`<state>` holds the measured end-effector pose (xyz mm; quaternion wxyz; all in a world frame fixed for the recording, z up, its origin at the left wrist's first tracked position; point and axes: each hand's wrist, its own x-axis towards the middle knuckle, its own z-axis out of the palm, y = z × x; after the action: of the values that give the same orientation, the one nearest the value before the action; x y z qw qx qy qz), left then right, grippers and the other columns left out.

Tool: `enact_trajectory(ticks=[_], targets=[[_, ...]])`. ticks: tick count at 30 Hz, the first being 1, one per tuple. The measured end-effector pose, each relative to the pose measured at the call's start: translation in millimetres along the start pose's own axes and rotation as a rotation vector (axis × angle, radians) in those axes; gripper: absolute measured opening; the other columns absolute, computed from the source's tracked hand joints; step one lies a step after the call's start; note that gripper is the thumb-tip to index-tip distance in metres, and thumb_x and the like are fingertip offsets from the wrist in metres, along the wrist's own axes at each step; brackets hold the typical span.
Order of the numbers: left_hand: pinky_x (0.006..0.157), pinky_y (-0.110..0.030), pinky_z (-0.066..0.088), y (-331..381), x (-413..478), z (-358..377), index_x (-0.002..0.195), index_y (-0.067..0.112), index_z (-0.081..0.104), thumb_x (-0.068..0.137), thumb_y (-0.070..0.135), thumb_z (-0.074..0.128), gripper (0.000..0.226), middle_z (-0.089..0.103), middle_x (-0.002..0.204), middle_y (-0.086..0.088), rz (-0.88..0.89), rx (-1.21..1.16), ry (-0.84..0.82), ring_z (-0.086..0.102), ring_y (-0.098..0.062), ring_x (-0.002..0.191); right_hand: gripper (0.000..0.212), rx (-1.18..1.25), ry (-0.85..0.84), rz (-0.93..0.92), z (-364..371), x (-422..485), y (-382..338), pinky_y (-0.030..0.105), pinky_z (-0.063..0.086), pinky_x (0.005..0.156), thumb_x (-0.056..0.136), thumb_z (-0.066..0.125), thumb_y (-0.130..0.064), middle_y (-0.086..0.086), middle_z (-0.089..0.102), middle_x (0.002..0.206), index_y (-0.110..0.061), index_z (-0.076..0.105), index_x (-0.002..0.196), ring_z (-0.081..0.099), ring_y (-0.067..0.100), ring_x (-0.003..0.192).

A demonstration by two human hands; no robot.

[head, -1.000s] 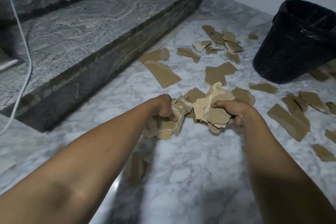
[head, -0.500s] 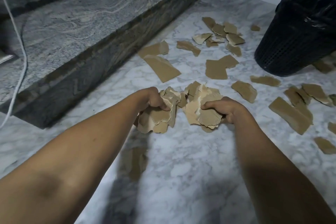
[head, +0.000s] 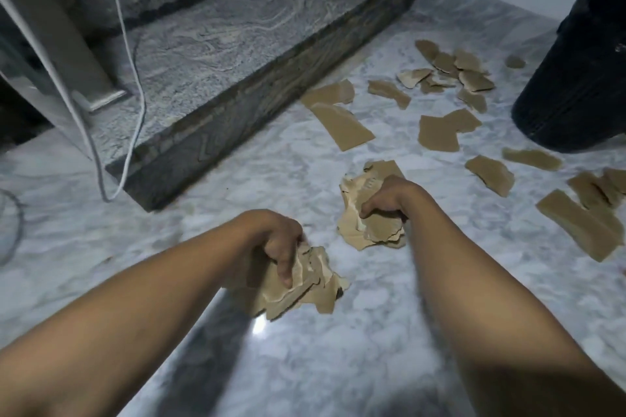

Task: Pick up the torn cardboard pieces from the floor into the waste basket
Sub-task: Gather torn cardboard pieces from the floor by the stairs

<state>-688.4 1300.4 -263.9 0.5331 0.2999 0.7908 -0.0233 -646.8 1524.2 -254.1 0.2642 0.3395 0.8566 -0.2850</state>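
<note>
Two wads of torn cardboard, one per hand, neither in the basket (head: 576,85). Left wad (head: 305,291) clamped under the curled fingers of the left hand (head: 277,244), low over the floor (head: 338,366) and well apart from the basket. Right wad (head: 369,230) clutched in the right hand (head: 389,196), fingers and thumb wrapped over its top, between the left wad and the basket but nowhere near the rim. Cannot tell whether either wad touches the floor.

Loose scraps flat on the floor round the basket:
- A tight cluster (head: 454,71) just left of its far side.
- A notched piece (head: 438,132) left of its base.
- A big piece (head: 342,125) farther left again.
- Two scraps (head: 491,174) near the base on the camera's side.
- A heap (head: 582,223) in front of the basket, toward the right edge.

Basket itself black, standing on the floor, cut off by the right edge.

Well left of the basket, a grey stone step (head: 237,37) running away toward the wall. White cable (head: 132,78) draped over the step's near end and looping down to the floor. Metal post (head: 67,44) standing on the step, farthest from the basket.
</note>
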Motion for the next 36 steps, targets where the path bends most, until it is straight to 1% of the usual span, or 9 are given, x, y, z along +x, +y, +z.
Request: enact_trajectory(ticks=[5,9,12,15,23,27,31,34,36], targets=[[0.08,-0.035,0.056,-3,5,31,0.125,0.017,0.056,0.052,0.025,0.095,0.083,0.064,0.121,-0.002,-0.06,0.025,0.184,0.064,-0.026,0.105,0.085,-0.017,0.02,0.027,18,2,-12,0.04,0.056,0.088,0.052,0.092,-0.04,0.012,0.058,0.121,-0.002,0.057,0.12,0.061,0.033,0.107],[0.07,-0.031,0.055,-1,11,36,0.125,0.014,0.062,0.052,0.032,0.095,0.082,0.068,0.117,-0.004,-0.101,0.08,0.205,0.067,-0.026,0.1,0.069,-0.002,-0.009,0.064,24,5,-19,0.034,0.053,0.082,0.068,0.088,-0.031,0.012,0.059,0.112,0.003,0.057,0.119,0.062,0.028,0.1],[0.072,-0.031,0.055,-3,15,34,0.127,0.013,0.062,0.05,0.037,0.096,0.088,0.067,0.119,-0.003,-0.116,0.088,0.215,0.067,-0.025,0.102,0.086,0.011,-0.04,0.099,27,6,-19,0.043,0.053,0.09,0.063,0.091,-0.033,0.017,0.061,0.124,0.007,0.051,0.128,0.063,0.033,0.107],[0.075,-0.032,0.056,-2,15,30,0.124,0.018,0.064,0.048,0.037,0.095,0.084,0.068,0.117,-0.001,-0.107,0.087,0.234,0.067,-0.024,0.1,0.102,0.039,-0.031,0.089,27,6,-17,0.038,0.054,0.077,0.058,0.095,-0.031,0.018,0.058,0.13,0.008,0.042,0.136,0.063,0.032,0.11],[0.07,-0.03,0.057,-10,14,20,0.109,0.015,0.067,0.049,0.025,0.095,0.066,0.071,0.103,-0.001,-0.141,-0.118,0.257,0.069,-0.024,0.09,0.075,0.014,-0.113,0.068,27,4,-20,0.044,0.053,0.095,0.074,0.086,-0.028,0.018,0.059,0.13,0.006,0.051,0.131,0.062,0.032,0.112],[0.072,-0.031,0.058,-16,14,9,0.105,0.014,0.067,0.053,0.027,0.093,0.059,0.071,0.099,-0.001,-0.139,-0.21,0.342,0.068,-0.022,0.086,0.063,0.154,-0.023,0.015,7,8,-22,0.043,0.06,0.076,0.066,0.089,-0.023,0.017,0.064,0.111,0.002,0.056,0.113,0.066,0.032,0.091],[0.061,-0.023,0.05,-14,11,-16,0.089,0.014,0.069,0.059,0.027,0.093,0.04,0.07,0.085,0.0,-0.108,-0.331,0.375,0.066,-0.017,0.074,0.049,0.263,0.116,0.027,-19,18,-7,0.028,0.045,0.051,0.069,0.087,-0.021,0.013,0.06,0.091,0.0,0.058,0.101,0.058,0.023,0.07],[0.058,-0.022,0.051,-4,14,-40,0.077,0.013,0.07,0.063,0.021,0.092,0.027,0.071,0.075,0.0,-0.054,-0.473,0.408,0.067,-0.017,0.068,0.074,0.29,0.189,0.069,-29,37,9,0.033,0.057,0.073,0.058,0.09,-0.03,0.016,0.061,0.114,0.003,0.058,0.117,0.064,0.029,0.096],[0.065,-0.027,0.056,1,21,-57,0.083,0.011,0.072,0.062,0.023,0.092,0.032,0.073,0.081,-0.003,-0.023,-0.533,0.481,0.069,-0.02,0.075,0.089,0.203,0.186,0.076,-29,50,15,0.039,0.056,0.089,0.054,0.089,-0.041,0.017,0.053,0.127,-0.001,0.055,0.125,0.058,0.031,0.112]])
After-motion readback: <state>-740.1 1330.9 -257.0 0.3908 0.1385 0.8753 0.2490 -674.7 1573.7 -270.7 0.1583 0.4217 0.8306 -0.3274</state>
